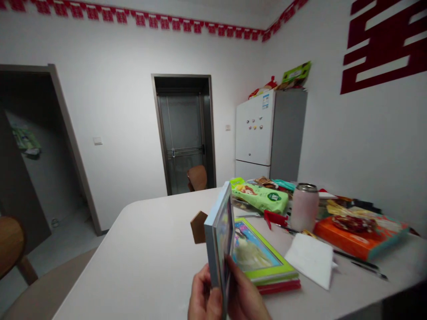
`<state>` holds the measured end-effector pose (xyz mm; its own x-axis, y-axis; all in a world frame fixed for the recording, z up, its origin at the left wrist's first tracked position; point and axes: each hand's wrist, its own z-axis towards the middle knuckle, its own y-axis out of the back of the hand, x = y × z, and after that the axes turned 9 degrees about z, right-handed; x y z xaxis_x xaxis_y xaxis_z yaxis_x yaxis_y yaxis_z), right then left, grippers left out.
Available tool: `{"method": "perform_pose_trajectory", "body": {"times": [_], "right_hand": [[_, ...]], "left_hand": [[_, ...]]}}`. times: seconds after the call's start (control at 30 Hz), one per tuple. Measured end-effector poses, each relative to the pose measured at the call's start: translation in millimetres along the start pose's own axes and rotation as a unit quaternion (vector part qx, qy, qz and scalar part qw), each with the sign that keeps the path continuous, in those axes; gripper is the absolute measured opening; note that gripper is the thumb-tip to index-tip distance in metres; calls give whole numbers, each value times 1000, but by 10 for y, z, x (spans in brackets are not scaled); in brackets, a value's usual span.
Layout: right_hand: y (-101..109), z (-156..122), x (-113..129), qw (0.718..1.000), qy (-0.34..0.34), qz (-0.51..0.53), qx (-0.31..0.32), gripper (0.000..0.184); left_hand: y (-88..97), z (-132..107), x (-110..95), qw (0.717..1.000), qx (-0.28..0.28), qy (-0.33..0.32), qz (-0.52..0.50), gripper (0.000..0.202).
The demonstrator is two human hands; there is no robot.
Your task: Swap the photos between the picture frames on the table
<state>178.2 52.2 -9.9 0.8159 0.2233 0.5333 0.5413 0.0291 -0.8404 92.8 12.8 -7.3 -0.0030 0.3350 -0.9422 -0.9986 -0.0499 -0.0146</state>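
A thin light-blue picture frame or book [218, 231] stands on edge above the white table [147, 262], seen almost edge-on, with a brown stand piece [199, 226] sticking out behind it. My left hand [203, 298] grips its lower left side and my right hand [245, 295] grips its lower right side, fingers wrapped on the front. Right beside it a green-framed picture book [263, 260] lies flat on a red one.
To the right lie a white napkin [312, 260], a pink can [304, 206], a green snack bag [262, 197], an orange box [360, 231] and pens. A white fridge [255, 131] stands in the corner. A wooden stool [10, 246] is at the left.
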Motion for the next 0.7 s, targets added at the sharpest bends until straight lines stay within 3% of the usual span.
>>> {"method": "perform_pose_trajectory", "body": {"times": [0.1,0.17,0.3,0.4,0.5,0.57,0.7], "right_hand": [[101,133,564,996,66,-65,-18,19],[248,255,940,983,42,-177,-2,23],[567,501,1435,897,2,-440,-48,20],[742,644,1550,857,6,-510,-79,18],[846,729,1561,838,12,-536,-95,18],[889,735,1562,825,13,-555,-102,20],[976,622,1562,814,-7,-573,-97,30]], "left_hand": [[-122,220,-185,997,4,-4,-83,62],[-177,345,-214,993,36,28,-109,67],[-317,452,84,992,91,73,-46,53],[-414,453,422,983,75,77,148,43],[-464,445,628,935,64,72,341,44],[-484,442,691,924,69,76,368,54],[-497,424,786,947,77,138,281,67]]}}
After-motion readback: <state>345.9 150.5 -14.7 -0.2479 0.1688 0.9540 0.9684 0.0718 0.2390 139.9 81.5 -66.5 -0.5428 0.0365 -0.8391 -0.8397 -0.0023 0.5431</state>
